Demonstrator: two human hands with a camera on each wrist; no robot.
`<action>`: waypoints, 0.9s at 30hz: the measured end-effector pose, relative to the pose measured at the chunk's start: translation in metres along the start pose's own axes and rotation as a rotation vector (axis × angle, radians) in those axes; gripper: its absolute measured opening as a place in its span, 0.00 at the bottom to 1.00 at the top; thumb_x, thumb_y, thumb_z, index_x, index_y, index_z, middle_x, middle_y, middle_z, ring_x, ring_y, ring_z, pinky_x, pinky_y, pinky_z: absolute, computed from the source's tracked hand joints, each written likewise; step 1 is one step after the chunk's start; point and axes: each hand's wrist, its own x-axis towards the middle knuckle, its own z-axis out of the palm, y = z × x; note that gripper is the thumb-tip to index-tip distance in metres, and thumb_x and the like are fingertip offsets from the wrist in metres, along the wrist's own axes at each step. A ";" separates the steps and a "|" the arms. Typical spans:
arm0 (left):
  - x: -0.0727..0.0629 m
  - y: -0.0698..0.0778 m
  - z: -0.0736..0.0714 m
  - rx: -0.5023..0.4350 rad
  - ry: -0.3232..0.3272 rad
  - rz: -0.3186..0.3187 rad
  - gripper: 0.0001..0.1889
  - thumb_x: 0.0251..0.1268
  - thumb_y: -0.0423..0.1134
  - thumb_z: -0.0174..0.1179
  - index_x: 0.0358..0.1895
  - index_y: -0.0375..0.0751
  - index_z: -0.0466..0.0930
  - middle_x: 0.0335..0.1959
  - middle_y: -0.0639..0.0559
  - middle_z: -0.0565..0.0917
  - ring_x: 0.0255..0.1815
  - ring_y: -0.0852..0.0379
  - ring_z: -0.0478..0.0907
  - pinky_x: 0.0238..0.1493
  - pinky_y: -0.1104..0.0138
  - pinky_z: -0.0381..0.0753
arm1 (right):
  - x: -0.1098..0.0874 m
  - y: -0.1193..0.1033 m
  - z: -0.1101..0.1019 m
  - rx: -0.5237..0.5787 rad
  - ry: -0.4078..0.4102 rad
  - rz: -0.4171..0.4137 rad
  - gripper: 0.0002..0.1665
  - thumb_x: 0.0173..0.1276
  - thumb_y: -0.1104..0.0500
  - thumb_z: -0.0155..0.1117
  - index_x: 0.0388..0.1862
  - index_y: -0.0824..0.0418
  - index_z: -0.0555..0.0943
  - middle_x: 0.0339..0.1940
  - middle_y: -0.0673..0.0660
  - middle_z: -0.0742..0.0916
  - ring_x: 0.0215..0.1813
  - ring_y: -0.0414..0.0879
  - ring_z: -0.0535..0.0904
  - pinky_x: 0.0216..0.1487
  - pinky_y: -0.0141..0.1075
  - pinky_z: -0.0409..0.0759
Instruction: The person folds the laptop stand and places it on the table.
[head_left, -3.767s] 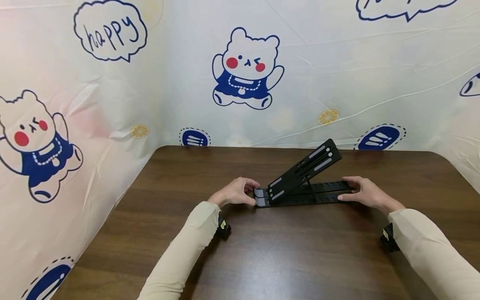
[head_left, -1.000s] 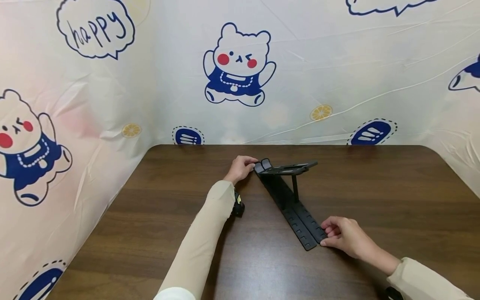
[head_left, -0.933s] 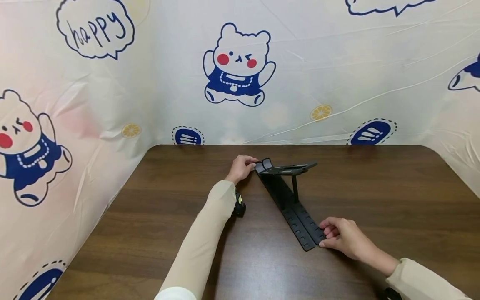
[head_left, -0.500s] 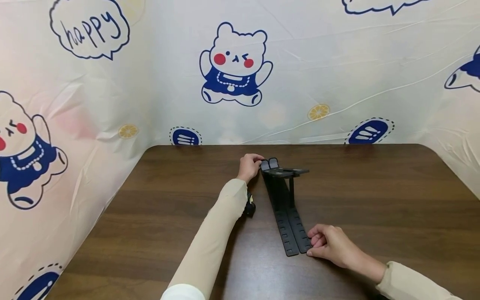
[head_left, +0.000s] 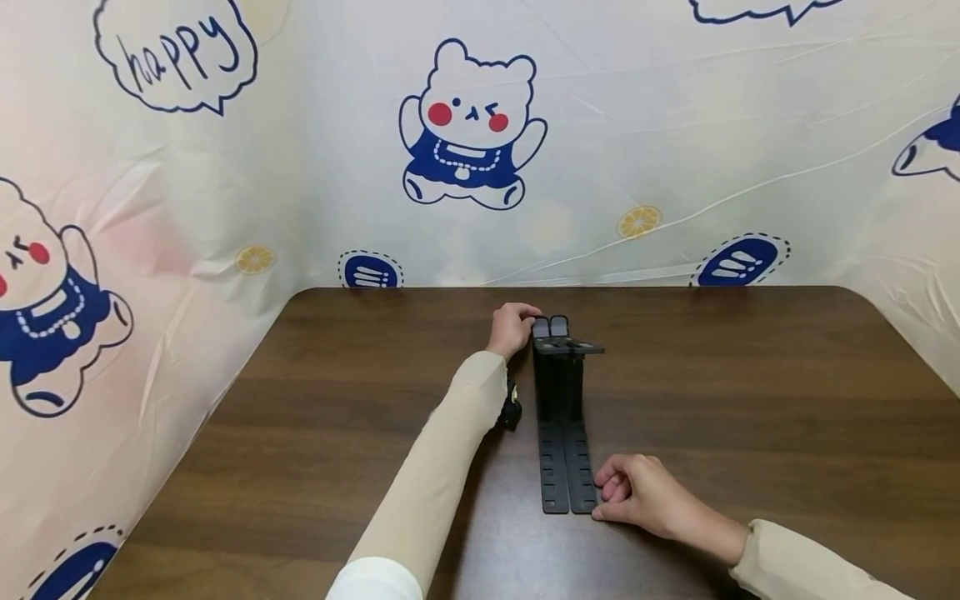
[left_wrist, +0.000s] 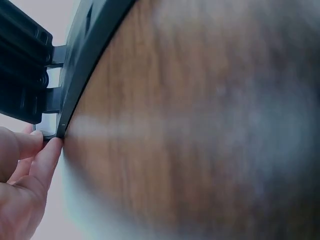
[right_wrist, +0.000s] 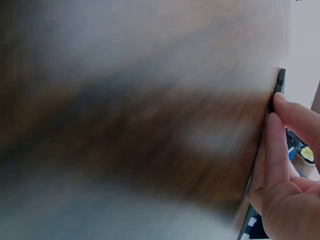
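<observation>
A black folding laptop stand (head_left: pixel 555 471) lies on the brown table, its slotted base pointing toward me. Its upper support plate (head_left: pixel 568 345) is raised above the far half of the base, and two grey-padded lips (head_left: pixel 551 327) stand at the far end. My left hand (head_left: pixel 512 327) pinches the far left corner beside the lips; the left wrist view shows thumb and fingers (left_wrist: pixel 47 160) at that corner. With thumb and curled fingers, my right hand (head_left: pixel 643 496) pinches the near right corner of the base. Part of that edge is hidden behind the fingers in the right wrist view.
The wooden table (head_left: pixel 750 400) has rounded far corners and meets a pale printed curtain (head_left: pixel 600 150) with bear drawings. My left forearm (head_left: pixel 427 467) lies along the left side of the stand.
The stand has turned clockwise on the table, from lying crosswise to pointing lengthwise at me. My left hand has gone farther away and slightly right, my right hand nearer and leftward.
</observation>
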 end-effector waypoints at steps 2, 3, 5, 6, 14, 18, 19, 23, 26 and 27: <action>0.000 0.001 0.000 -0.003 -0.002 -0.005 0.11 0.63 0.30 0.50 0.41 0.42 0.82 0.42 0.48 0.80 0.44 0.53 0.74 0.41 0.64 0.75 | 0.001 -0.001 0.002 0.000 -0.006 -0.004 0.16 0.44 0.61 0.73 0.27 0.67 0.76 0.21 0.49 0.80 0.23 0.32 0.74 0.26 0.28 0.76; -0.001 0.000 0.000 -0.003 -0.002 -0.001 0.11 0.63 0.30 0.50 0.41 0.42 0.82 0.43 0.48 0.80 0.44 0.53 0.74 0.42 0.64 0.75 | 0.002 -0.002 0.002 -0.002 -0.008 -0.006 0.16 0.44 0.61 0.73 0.27 0.67 0.76 0.21 0.49 0.80 0.23 0.32 0.74 0.26 0.28 0.76; -0.002 0.000 -0.002 -0.002 -0.011 0.015 0.11 0.63 0.30 0.50 0.43 0.42 0.81 0.44 0.48 0.80 0.45 0.53 0.74 0.44 0.63 0.74 | 0.002 -0.002 0.002 -0.007 -0.016 -0.014 0.16 0.44 0.61 0.73 0.27 0.67 0.76 0.21 0.48 0.79 0.24 0.32 0.74 0.26 0.28 0.76; -0.003 0.000 -0.003 -0.002 -0.020 0.025 0.11 0.64 0.30 0.50 0.44 0.41 0.80 0.44 0.47 0.80 0.46 0.53 0.74 0.44 0.63 0.74 | 0.003 -0.003 0.002 -0.005 -0.023 -0.020 0.16 0.44 0.61 0.73 0.27 0.67 0.76 0.21 0.48 0.79 0.24 0.32 0.74 0.26 0.28 0.76; -0.021 0.004 -0.030 -0.045 -0.099 0.143 0.17 0.63 0.34 0.51 0.56 0.39 0.71 0.50 0.45 0.76 0.50 0.52 0.73 0.49 0.64 0.72 | 0.018 -0.008 -0.029 0.005 -0.003 -0.031 0.16 0.52 0.59 0.68 0.33 0.71 0.77 0.25 0.51 0.81 0.27 0.37 0.76 0.29 0.29 0.77; -0.043 0.014 -0.044 -0.078 -0.091 0.199 0.16 0.61 0.33 0.54 0.52 0.36 0.73 0.46 0.45 0.78 0.46 0.53 0.75 0.46 0.66 0.73 | 0.036 -0.007 -0.047 0.011 0.166 -0.035 0.14 0.54 0.63 0.66 0.36 0.72 0.76 0.28 0.55 0.82 0.30 0.42 0.77 0.31 0.30 0.77; -0.050 0.016 -0.048 -0.076 -0.095 0.210 0.15 0.61 0.33 0.54 0.51 0.35 0.74 0.44 0.45 0.78 0.44 0.53 0.76 0.45 0.66 0.74 | 0.041 -0.007 -0.049 0.015 0.204 -0.035 0.14 0.54 0.64 0.65 0.36 0.72 0.76 0.29 0.56 0.82 0.31 0.43 0.77 0.32 0.30 0.77; -0.080 0.026 -0.058 -0.068 -0.149 0.228 0.12 0.58 0.31 0.56 0.46 0.32 0.75 0.39 0.46 0.80 0.39 0.55 0.77 0.41 0.68 0.75 | 0.059 -0.005 -0.048 0.049 0.315 -0.041 0.12 0.55 0.67 0.63 0.38 0.73 0.76 0.33 0.60 0.83 0.33 0.46 0.78 0.34 0.30 0.77; -0.096 0.030 -0.059 -0.076 -0.165 0.247 0.11 0.57 0.31 0.57 0.43 0.32 0.77 0.36 0.47 0.81 0.36 0.56 0.77 0.39 0.70 0.76 | 0.067 -0.009 -0.044 0.072 0.380 -0.059 0.11 0.55 0.70 0.63 0.37 0.73 0.76 0.33 0.62 0.83 0.33 0.49 0.79 0.34 0.30 0.77; -0.100 0.030 -0.059 -0.083 -0.161 0.253 0.10 0.57 0.31 0.57 0.42 0.32 0.77 0.35 0.47 0.81 0.35 0.56 0.77 0.38 0.70 0.76 | 0.069 -0.009 -0.043 0.080 0.400 -0.064 0.10 0.54 0.71 0.63 0.37 0.73 0.76 0.32 0.63 0.83 0.33 0.49 0.79 0.34 0.29 0.77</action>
